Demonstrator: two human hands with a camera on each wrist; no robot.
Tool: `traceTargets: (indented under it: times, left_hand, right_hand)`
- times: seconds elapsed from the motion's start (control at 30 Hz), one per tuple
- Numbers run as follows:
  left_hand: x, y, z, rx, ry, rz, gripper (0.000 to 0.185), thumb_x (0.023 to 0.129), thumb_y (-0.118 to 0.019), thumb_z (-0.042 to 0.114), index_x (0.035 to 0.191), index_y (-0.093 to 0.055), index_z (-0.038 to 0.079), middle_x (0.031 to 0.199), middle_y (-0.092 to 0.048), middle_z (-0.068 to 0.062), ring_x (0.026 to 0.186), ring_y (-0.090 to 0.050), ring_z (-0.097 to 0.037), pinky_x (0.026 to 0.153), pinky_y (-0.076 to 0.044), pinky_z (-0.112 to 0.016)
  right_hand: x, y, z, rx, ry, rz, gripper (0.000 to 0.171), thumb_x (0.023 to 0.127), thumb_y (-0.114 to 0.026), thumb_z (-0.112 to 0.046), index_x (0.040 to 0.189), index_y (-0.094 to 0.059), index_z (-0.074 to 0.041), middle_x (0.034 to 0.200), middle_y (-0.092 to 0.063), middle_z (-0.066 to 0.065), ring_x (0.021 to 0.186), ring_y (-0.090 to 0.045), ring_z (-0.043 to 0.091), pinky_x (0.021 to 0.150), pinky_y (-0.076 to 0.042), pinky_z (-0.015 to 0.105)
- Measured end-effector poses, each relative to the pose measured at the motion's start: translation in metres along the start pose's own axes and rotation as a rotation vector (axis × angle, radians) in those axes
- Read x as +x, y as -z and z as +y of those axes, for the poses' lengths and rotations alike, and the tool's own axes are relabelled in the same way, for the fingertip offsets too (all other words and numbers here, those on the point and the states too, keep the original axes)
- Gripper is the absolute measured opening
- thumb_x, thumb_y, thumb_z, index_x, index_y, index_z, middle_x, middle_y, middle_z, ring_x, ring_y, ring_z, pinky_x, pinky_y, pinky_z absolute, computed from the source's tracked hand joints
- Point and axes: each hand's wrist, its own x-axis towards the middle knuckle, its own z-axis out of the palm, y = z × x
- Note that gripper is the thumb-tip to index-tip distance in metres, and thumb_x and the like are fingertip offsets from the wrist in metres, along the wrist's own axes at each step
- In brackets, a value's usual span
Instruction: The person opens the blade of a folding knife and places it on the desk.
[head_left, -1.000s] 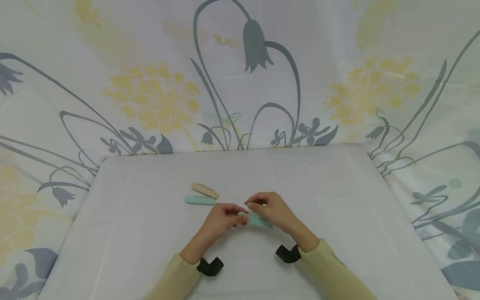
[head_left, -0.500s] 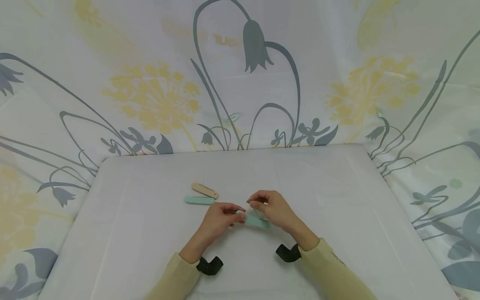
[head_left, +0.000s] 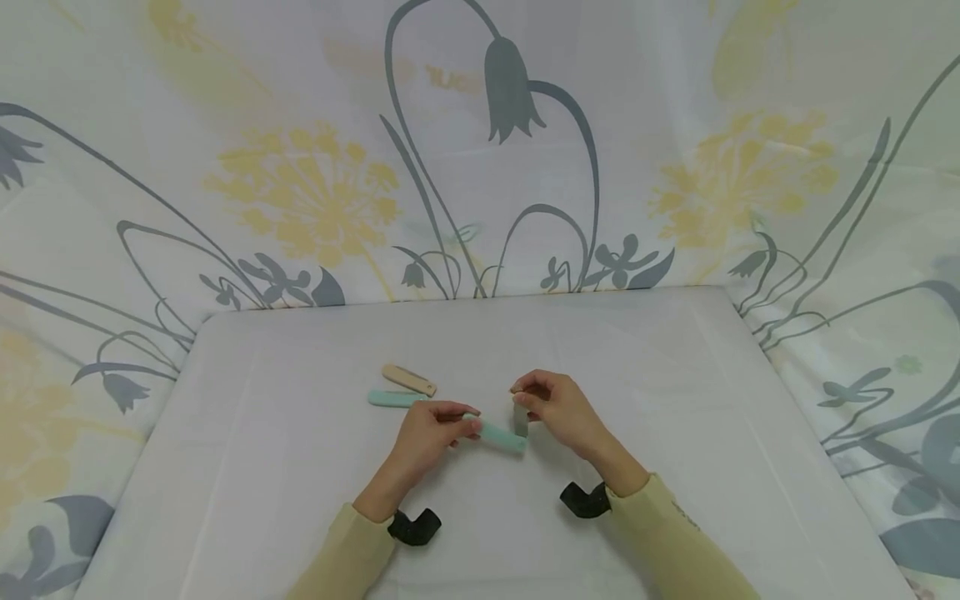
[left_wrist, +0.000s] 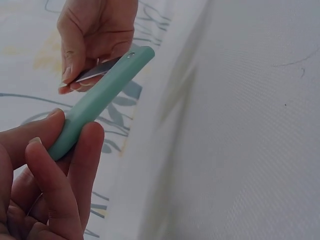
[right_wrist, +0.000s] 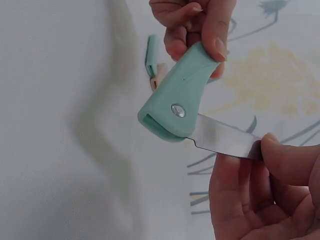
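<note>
Hands (head_left: 431, 429) work over white table (head_left: 675, 400) before floral curtain (head_left: 315, 192).

Both forearms reach forward in pale yellow sleeves (head_left: 660, 533), a black wrist-mounted camera (head_left: 414, 527) strapped under each wrist. Left hand (head_left: 429, 433): fingers curled, thumb and fingertips gripping one end of the mint-green folding knife handle (head_left: 497, 435), palm turned inward. Right hand (head_left: 558, 407): just beside the left, slightly farther forward, thumb and index pinching the steel blade (right_wrist: 225, 139), which is part-way swung out from the handle's pivot end; other fingers folded in. Hands apart, joined only through the knife.
</note>
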Motion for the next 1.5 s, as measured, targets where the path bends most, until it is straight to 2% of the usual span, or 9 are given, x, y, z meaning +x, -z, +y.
traceTargets:
  times: [0.13,0.37,0.43,0.63,0.8,1.0,1.17,1.33,1.5]
  left_hand:
    - [0.0,0.004,0.001,-0.019,0.013,0.038,0.024,0.087,-0.078,0.017,0.105,-0.077,0.003,0.086,-0.076,-0.006,0.078,-0.072,-0.017,0.064,-0.052,-0.031]
    - [-0.015,0.009,0.034,-0.066,0.061,0.091,0.023,0.088,-0.075,0.006,0.108,-0.073,-0.005,0.085,-0.075,-0.009,0.078,-0.072,-0.018,0.067,-0.051,-0.03]
    - [-0.016,0.008,0.034,-0.071,0.057,0.113,0.023,0.089,-0.074,0.006,0.108,-0.073,-0.006,0.085,-0.075,-0.009,0.079,-0.072,-0.019,0.065,-0.049,-0.027]
    - [-0.012,0.009,0.028,-0.091,0.066,0.153,0.024,0.089,-0.074,0.005,0.11,-0.072,-0.006,0.088,-0.074,-0.008,0.084,-0.073,-0.028,0.063,-0.047,-0.027]
    - [-0.005,0.009,0.011,-0.105,0.073,0.166,0.026,0.089,-0.075,0.007,0.112,-0.071,-0.004,0.093,-0.073,-0.006,0.088,-0.072,-0.032,0.062,-0.047,-0.027]
    - [-0.004,0.011,0.001,-0.104,0.064,0.13,0.029,0.088,-0.078,0.016,0.113,-0.072,0.002,0.1,-0.067,-0.006,0.09,-0.073,-0.024,0.062,-0.046,-0.025]
    - [-0.004,0.013,-0.001,-0.06,0.071,0.108,0.025,0.087,-0.079,0.017,0.109,-0.074,0.006,0.097,-0.07,-0.004,0.087,-0.071,-0.02,0.059,-0.046,-0.025]
    - [-0.004,0.014,-0.003,0.001,0.095,0.091,0.022,0.085,-0.08,0.012,0.103,-0.073,0.004,0.09,-0.071,-0.003,0.079,-0.064,-0.017,0.06,-0.049,-0.027]
    - [-0.003,0.013,-0.007,0.067,0.095,0.042,0.021,0.083,-0.081,0.01,0.1,-0.072,0.002,0.087,-0.07,-0.003,0.078,-0.064,-0.014,0.065,-0.05,-0.029]
  right_hand:
    - [0.0,0.003,0.002,0.061,-0.027,0.033,0.017,0.097,-0.062,-0.002,0.11,-0.061,0.01,0.106,-0.064,0.02,0.089,-0.062,0.021,0.074,-0.057,0.034]
    - [-0.002,0.008,0.006,0.204,-0.08,0.059,0.018,0.099,-0.056,0.002,0.113,-0.055,0.013,0.107,-0.058,0.016,0.094,-0.061,0.021,0.078,-0.058,0.037]
    - [-0.002,0.009,0.008,0.263,-0.095,0.069,0.018,0.1,-0.055,0.002,0.113,-0.054,0.013,0.109,-0.056,0.016,0.096,-0.06,0.02,0.079,-0.057,0.039]
    - [-0.007,0.009,0.012,0.456,-0.125,0.094,0.011,0.101,-0.051,0.003,0.11,-0.053,0.01,0.107,-0.054,0.015,0.095,-0.062,0.02,0.085,-0.055,0.039]
    - [-0.011,0.007,0.015,0.57,-0.141,0.142,0.011,0.103,-0.049,0.002,0.112,-0.052,0.007,0.1,-0.055,0.011,0.092,-0.065,0.018,0.089,-0.054,0.039]
    - [-0.013,0.004,0.018,0.678,-0.15,0.209,0.012,0.103,-0.049,0.0,0.112,-0.051,0.008,0.103,-0.055,0.01,0.092,-0.064,0.015,0.091,-0.053,0.038]
    - [-0.015,0.003,0.018,0.75,-0.145,0.254,0.005,0.103,-0.049,0.0,0.103,-0.053,0.003,0.104,-0.056,0.009,0.092,-0.065,0.015,0.09,-0.053,0.039]
    - [-0.016,0.003,0.017,0.803,-0.129,0.282,0.01,0.103,-0.049,0.001,0.096,-0.055,-0.003,0.099,-0.058,0.007,0.088,-0.064,0.014,0.088,-0.054,0.038]
    - [-0.018,0.003,0.015,0.842,-0.131,0.299,0.015,0.103,-0.049,0.001,0.091,-0.054,-0.006,0.097,-0.058,0.006,0.087,-0.063,0.014,0.087,-0.054,0.036]
